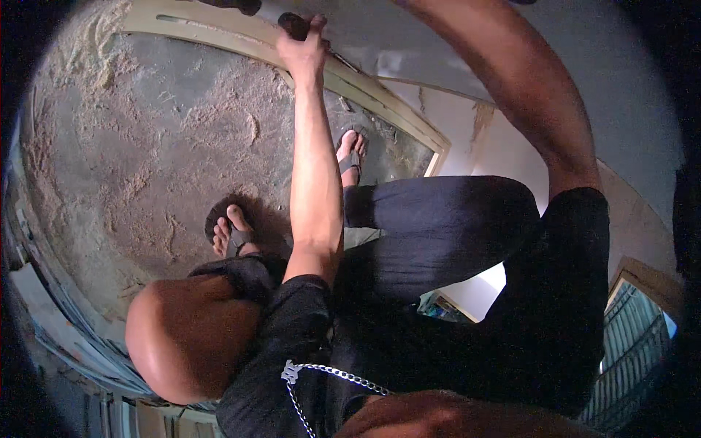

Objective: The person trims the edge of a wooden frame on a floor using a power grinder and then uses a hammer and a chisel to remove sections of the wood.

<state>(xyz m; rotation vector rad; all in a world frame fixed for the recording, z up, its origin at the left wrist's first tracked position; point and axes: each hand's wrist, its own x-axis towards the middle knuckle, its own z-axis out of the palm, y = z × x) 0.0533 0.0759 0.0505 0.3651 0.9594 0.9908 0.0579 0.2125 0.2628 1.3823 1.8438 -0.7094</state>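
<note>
My left hand (pixel 303 50) is at the top of the head view, at the end of an outstretched arm. Its fingers are closed round a dark, rounded tool handle (pixel 294 26); the tool's working end cannot be made out. The hand is over a long, pale wooden board (pixel 394 109) with narrow slots cut in it, lying on the floor. My right forearm (pixel 504 66) reaches up and out past the top edge, so the right hand is hidden. Another dark object (pixel 241 6) is cut off at the top edge, beside the board.
Wood shavings and dust (pixel 212 117) lie over the grey floor (pixel 161 66). My sandalled feet (pixel 235 232) are close to the board's near side. Long strips of material (pixel 55 314) are stacked along the left rim. A pale panel (pixel 504 146) stands at right, beyond my knee.
</note>
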